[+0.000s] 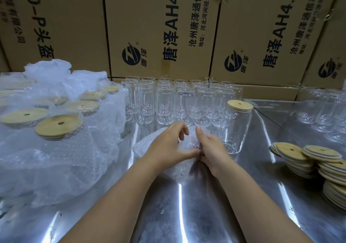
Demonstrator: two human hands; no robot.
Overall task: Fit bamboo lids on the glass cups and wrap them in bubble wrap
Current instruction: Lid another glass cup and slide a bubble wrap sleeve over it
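At the middle of the frame, on the shiny table (187,214), your left hand (168,146) and right hand (211,150) meet over a bundle of bubble wrap (188,139). Whether a cup sits inside it, I cannot tell. Ease either grip and the wrap will likely spring open. The lidded cup (238,128) stands just beside your right hand, and the bare cups (166,102) crowd close behind your fingertips, so a wide swing could tip glass on that slick surface. Your left fingers curl over the wrap with the thumb pressed low. Your right hand pinches the wrap, thumb pointing up. Both forearms run in from the lower edge and converge. Loose lids (318,160) are stacked at lower right, with wrapped cups (60,130) at left.
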